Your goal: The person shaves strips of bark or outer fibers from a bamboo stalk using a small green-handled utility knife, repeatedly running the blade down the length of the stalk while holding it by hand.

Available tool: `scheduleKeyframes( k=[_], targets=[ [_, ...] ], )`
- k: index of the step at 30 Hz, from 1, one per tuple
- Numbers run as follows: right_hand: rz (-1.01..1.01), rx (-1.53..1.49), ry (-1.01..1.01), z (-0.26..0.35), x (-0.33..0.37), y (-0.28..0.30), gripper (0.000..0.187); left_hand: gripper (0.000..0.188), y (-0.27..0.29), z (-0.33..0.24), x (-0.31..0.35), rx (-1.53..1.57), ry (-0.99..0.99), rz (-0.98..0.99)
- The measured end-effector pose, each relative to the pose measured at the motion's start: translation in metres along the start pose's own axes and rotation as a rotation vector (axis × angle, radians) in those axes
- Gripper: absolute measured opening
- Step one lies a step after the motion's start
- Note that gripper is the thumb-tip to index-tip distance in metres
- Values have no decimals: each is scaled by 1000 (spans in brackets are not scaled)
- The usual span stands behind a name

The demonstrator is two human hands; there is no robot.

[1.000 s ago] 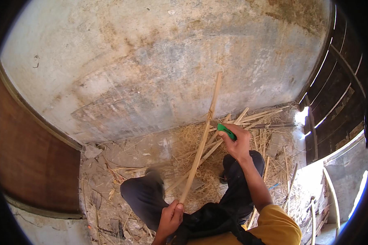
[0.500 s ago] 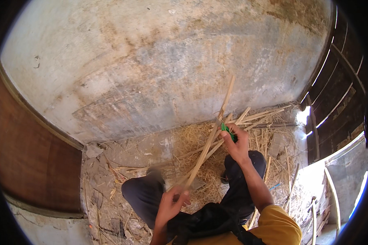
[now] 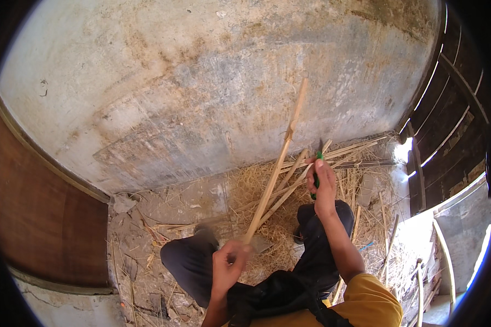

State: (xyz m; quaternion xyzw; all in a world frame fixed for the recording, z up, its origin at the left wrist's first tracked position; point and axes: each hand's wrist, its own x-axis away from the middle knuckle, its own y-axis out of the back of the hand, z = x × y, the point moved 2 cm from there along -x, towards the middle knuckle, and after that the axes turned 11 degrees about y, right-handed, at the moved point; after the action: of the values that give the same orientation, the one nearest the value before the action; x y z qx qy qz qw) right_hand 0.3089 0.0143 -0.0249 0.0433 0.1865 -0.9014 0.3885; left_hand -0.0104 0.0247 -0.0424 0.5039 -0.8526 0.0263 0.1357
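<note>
My left hand [image 3: 229, 265] is closed round the lower end of a long, pale bamboo strip [image 3: 273, 181]. The strip slants up and away in front of the wall, with a rough node partway along its upper half. Closed round the green handle of a small knife [image 3: 318, 163], my right hand [image 3: 325, 188] is just right of the strip and apart from it. The knife's dark, short blade points up and away. Beneath the hands, pale fibrous shavings [image 3: 245, 191] cover the floor between my knees.
A stained plaster wall [image 3: 202, 103] rises directly ahead. More split strips [image 3: 360, 148] lie at its foot on the right. A brown wooden panel [image 3: 43, 207] stands at left, a dark slatted wall [image 3: 447, 120] at right. Broken debris [image 3: 142, 261] litters the floor on the left.
My right hand and the knife have come off the strip, moving slightly up and right. The strip has risen and tilted more upright in my left hand.
</note>
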Motion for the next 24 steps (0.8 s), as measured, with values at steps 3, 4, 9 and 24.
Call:
scheduleKeyframes(
  k=[3,4,9,24],
  targets=[
    [92,232,71,4,-6,5,35,10,6,3,0,14,-6,-12],
    [196,457,156,-4,-8,7,36,10,5,3,0,20,-9,-16],
    [277,529,197,-4,3,-10,35,12,9,5,1,36,-10,-33],
    [1,-25,243,-1,2,-6,33,16,13,14,7,-66,13,-22]
  ],
)
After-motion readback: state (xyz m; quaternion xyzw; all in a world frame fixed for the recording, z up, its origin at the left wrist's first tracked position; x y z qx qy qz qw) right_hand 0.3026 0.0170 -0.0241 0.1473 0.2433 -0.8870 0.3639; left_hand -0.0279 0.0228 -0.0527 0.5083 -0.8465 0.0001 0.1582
